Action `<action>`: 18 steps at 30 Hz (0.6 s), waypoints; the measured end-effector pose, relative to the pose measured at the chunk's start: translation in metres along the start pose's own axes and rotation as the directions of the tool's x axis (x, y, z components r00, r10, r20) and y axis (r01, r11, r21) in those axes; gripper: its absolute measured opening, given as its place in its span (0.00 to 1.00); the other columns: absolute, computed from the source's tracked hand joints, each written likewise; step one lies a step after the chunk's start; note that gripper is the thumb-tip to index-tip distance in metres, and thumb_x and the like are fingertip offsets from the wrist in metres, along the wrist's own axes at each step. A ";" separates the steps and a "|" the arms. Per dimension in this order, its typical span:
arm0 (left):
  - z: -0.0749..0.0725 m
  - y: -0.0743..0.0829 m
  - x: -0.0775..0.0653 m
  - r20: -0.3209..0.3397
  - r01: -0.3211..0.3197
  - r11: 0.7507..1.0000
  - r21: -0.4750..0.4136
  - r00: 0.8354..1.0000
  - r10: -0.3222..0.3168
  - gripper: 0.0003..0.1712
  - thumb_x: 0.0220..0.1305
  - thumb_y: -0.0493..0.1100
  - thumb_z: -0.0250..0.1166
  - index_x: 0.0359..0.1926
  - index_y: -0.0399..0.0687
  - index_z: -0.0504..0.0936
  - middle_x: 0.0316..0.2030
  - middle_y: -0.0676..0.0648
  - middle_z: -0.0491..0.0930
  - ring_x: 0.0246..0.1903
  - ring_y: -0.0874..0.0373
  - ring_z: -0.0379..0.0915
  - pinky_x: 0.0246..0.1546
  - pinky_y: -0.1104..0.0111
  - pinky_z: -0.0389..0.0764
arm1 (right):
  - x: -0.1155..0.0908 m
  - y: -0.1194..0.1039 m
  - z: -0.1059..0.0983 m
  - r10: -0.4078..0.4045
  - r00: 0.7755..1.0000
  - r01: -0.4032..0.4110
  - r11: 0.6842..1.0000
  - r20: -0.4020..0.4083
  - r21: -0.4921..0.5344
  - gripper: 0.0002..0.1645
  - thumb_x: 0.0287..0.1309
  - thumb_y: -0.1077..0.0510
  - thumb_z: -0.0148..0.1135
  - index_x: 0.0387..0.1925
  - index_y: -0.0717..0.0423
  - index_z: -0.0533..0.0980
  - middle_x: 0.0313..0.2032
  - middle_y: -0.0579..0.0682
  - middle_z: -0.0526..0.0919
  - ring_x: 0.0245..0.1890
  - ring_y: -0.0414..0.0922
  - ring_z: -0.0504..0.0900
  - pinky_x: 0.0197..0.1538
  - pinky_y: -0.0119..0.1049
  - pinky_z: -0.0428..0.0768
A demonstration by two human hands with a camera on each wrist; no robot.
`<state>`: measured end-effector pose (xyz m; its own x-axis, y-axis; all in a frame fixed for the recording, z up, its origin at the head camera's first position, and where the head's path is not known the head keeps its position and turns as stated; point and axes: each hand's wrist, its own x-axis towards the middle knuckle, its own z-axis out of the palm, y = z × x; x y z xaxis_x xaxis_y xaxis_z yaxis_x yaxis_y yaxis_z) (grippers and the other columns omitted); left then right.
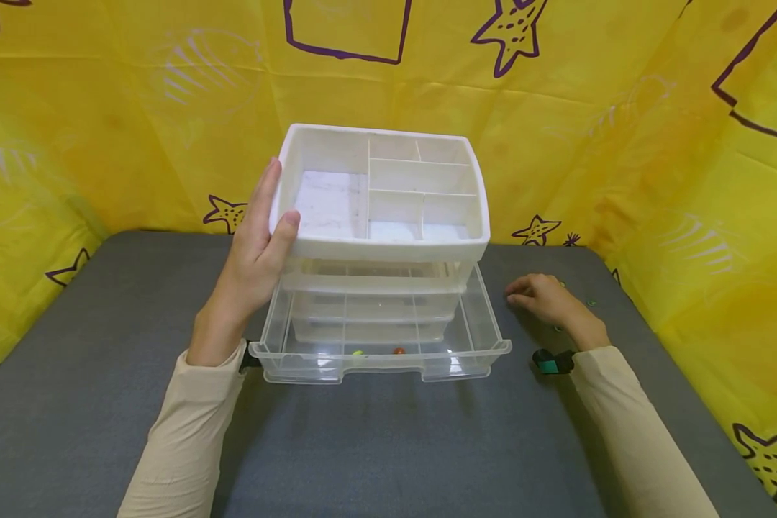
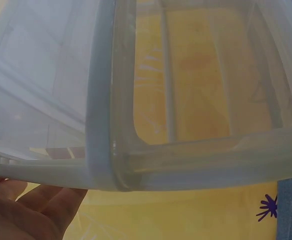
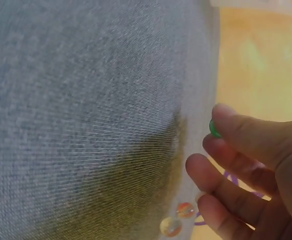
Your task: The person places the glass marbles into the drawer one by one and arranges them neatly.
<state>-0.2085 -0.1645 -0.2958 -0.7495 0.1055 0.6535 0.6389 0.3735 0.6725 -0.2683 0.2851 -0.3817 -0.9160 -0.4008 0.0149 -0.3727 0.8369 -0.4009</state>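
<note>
A white plastic drawer organizer (image 1: 388, 248) stands mid-table, its top tray split into several compartments. Its clear bottom drawer (image 1: 382, 367) is pulled out; a yellow-green marble (image 1: 358, 353) and an orange-red marble (image 1: 398, 351) lie inside. My left hand (image 1: 249, 255) holds the organizer's left side, fingers along the wall and thumb over the front corner of the rim. To the right of the drawer, my right hand (image 1: 547, 298) is low over the table. Between thumb and index finger it pinches a small green marble (image 3: 214, 128), mostly covered by the fingertips.
Several small greenish marbles (image 1: 591, 303) lie on the grey tabletop (image 1: 388, 453) around my right hand. Two clear marbles with orange swirls (image 3: 185, 210) show near it in the right wrist view. A yellow patterned cloth (image 1: 388, 93) hangs behind and beside the table.
</note>
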 end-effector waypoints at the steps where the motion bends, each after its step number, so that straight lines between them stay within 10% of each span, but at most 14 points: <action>1: 0.000 0.000 0.000 0.001 -0.002 1.000 -0.001 1.000 0.002 0.36 0.72 0.36 0.49 0.77 0.39 0.50 0.78 0.42 0.47 0.77 0.52 0.42 0.77 0.61 0.43 | 0.000 -0.001 0.000 0.001 1.000 -0.001 1.000 -0.001 0.000 0.12 0.62 0.64 0.63 0.45 0.68 0.82 0.41 0.64 0.87 0.41 0.60 0.86 0.49 0.56 0.80; 18: 0.000 0.000 0.000 0.005 -0.004 1.000 0.009 1.000 0.004 0.36 0.73 0.36 0.48 0.77 0.39 0.50 0.78 0.42 0.47 0.78 0.52 0.41 0.77 0.60 0.42 | -0.009 -0.022 -0.020 0.005 1.000 -0.005 0.999 0.012 0.046 0.15 0.63 0.60 0.64 0.48 0.66 0.81 0.42 0.61 0.87 0.43 0.57 0.86 0.50 0.55 0.81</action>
<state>-0.2082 -0.1648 -0.2957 -0.7480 0.1120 0.6541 0.6403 0.3811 0.6669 -0.2547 0.2776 -0.3547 -0.9159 -0.4013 0.0023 -0.3608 0.8210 -0.4424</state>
